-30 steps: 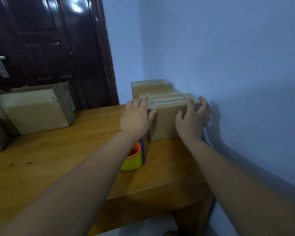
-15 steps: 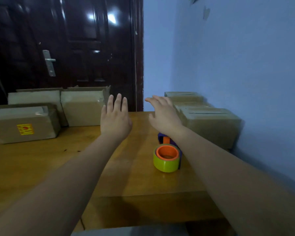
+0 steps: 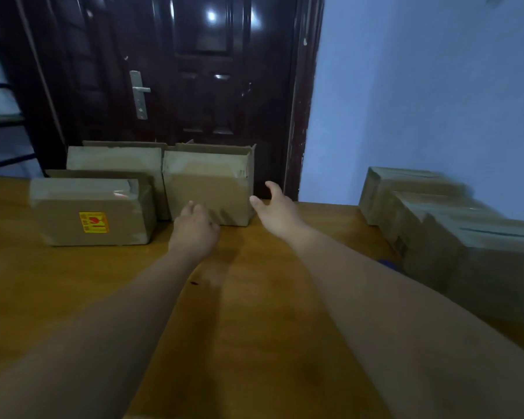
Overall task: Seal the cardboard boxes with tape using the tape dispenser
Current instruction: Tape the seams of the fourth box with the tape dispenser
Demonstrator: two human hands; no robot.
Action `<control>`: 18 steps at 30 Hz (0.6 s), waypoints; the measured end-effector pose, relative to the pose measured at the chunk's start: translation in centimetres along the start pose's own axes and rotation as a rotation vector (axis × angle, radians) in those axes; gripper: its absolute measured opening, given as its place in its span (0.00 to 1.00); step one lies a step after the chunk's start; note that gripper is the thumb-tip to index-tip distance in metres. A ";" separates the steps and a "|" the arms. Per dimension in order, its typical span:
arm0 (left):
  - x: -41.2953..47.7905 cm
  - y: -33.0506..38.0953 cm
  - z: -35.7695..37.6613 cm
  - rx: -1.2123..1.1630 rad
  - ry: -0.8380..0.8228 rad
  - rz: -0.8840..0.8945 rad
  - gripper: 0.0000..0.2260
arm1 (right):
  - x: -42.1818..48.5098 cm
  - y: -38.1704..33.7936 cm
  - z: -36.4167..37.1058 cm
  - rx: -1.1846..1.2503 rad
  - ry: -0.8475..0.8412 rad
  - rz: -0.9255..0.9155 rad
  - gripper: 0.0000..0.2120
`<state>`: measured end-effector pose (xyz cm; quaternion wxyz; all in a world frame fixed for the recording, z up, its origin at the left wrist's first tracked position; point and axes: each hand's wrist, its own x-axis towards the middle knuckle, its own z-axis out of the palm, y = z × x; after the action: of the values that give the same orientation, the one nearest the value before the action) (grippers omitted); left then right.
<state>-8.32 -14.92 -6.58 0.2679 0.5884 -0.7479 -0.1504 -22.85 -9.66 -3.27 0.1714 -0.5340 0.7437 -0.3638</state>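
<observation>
Both hands empty, closing on the open-topped brown cardboard box (image 3: 208, 182)

Our left hand (image 3: 194, 229) sits loose-fingered at its front face and our right hand (image 3: 274, 211) is spread wide by its right corner. We'd grip both sides low and slide it, so the flaps don't fold. Yellow-brown wooden table (image 3: 254, 328) under it, dark glossy door (image 3: 194, 86) behind it, taped brown boxes (image 3: 436, 225) well to its right. We can't clearly see the tape dispenser.

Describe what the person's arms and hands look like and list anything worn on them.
Both arms are bare up to the bottom edge of the picture: no sleeve shows on the left forearm or the right forearm. The left hand and right hand wear no gloves. No watch, bracelet or ring is visible, though the picture is dim and slightly blurred.
</observation>
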 end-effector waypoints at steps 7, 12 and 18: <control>4.0 -2.0 1.0 -0.552 0.255 -0.157 0.26 | 5.8 -1.0 2.0 0.341 0.161 0.111 0.34; 5.4 -2.8 1.9 -0.558 0.323 -0.089 0.24 | 8.8 -3.1 3.9 0.441 0.262 0.202 0.37; 6.0 -2.6 1.4 -0.421 0.322 0.033 0.23 | 10.3 -2.7 5.1 0.460 0.346 0.200 0.32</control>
<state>-8.00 -21.53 -7.77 0.5023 0.5237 -0.6575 -0.2027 -21.61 -21.44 -3.41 0.1936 -0.3352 0.7089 -0.5896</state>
